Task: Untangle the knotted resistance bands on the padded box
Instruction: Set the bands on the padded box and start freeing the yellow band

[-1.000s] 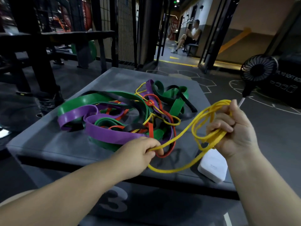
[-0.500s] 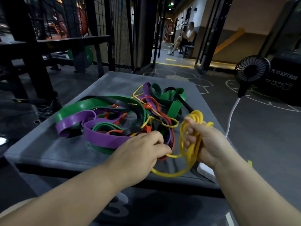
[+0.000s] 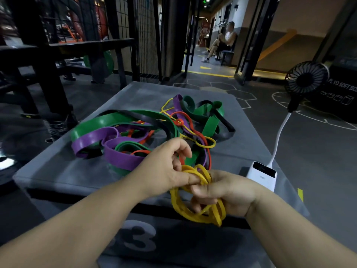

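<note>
A tangle of green, purple, red, black and yellow resistance bands (image 3: pixel 154 130) lies on the grey padded box (image 3: pixel 58 171). A thin yellow band (image 3: pixel 195 211) is gathered into several loops at the box's near edge. My right hand (image 3: pixel 228 192) grips those loops, palm turned up. My left hand (image 3: pixel 166 167) meets it from the left, its thumb and fingers pinching the top of the same yellow coil. A second thin yellow band (image 3: pixel 204 144) stays woven through the pile.
A white power bank (image 3: pixel 262 175) sits on the box's right corner, wired to a small black fan (image 3: pixel 307 80) beside it. Black rack frames stand to the left. A person sits far back in the corridor.
My right hand has come in from the right and down to the box's near edge. The long stretched yellow band is now coiled into loops between both hands.
</note>
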Demonstrator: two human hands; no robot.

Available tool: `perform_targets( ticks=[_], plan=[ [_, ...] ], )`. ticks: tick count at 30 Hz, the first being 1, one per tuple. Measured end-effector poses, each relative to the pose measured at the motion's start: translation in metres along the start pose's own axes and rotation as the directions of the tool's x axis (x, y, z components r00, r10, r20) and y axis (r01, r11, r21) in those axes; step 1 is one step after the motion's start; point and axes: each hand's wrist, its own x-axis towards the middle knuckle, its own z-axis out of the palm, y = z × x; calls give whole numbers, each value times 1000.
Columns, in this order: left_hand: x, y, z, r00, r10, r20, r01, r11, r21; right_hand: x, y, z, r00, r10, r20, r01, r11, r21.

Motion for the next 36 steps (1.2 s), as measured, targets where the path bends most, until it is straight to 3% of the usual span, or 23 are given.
perform_targets(
  ticks=[3, 6, 8, 11, 12, 14, 17, 21, 23, 25, 27, 32, 34, 36],
  plan=[
    [1, -5, -4, 990, -119, 71, 122, 992, -39, -1, -2, 0, 1000, -7, -10, 7, 999, 44],
    [0, -7, -4, 944, -180, 277, 259, 924, -283, -4, -6, -1, 996, 4, 91, -15, 993, 121],
    [-3, -6, -5, 887, -117, 447, 309, 870, -385, -4, -7, -3, 987, 3, 161, -33, 983, 182],
    [-8, -4, -3, 788, -13, 616, 323, 860, -395, -4, -8, -6, 971, -25, 237, -48, 954, 295],
    [-8, -3, -2, 793, -20, 608, 301, 882, -364, -4, -9, -7, 974, -24, 227, -48, 950, 307],
    [-6, -2, 1, 872, -99, 480, 280, 904, -323, -7, -11, -9, 987, -15, 163, -31, 961, 274],
    [-2, -1, 6, 940, -242, 240, 332, 814, -477, -8, -15, -9, 998, -42, -45, 47, 993, 106],
    [-3, 4, 13, 970, -227, 89, 242, 843, -481, -8, -19, -11, 886, -200, -418, 128, 973, -194],
    [-3, 4, 13, 978, -201, 62, 210, 916, -343, -11, -21, -13, 839, -262, -476, 146, 953, -267],
    [-2, 2, 11, 986, -164, 38, 166, 983, -74, -14, -24, -10, 847, -268, -459, 221, 963, -154],
    [0, -2, 12, 989, -141, 48, 135, 984, 113, -16, -26, -3, 867, -288, -407, 308, 951, -15],
    [4, -3, 27, 966, -216, 142, 218, 976, 5, -11, -25, 3, 820, -389, -419, 498, 846, 190],
    [8, -7, 28, 969, -235, 74, 242, 964, -113, -11, -24, -3, 780, -377, -500, 493, 862, 119],
    [9, -6, 21, 966, -252, -60, 221, 923, -316, -12, -23, -11, 748, -377, -546, 402, 912, -79]
  ],
)
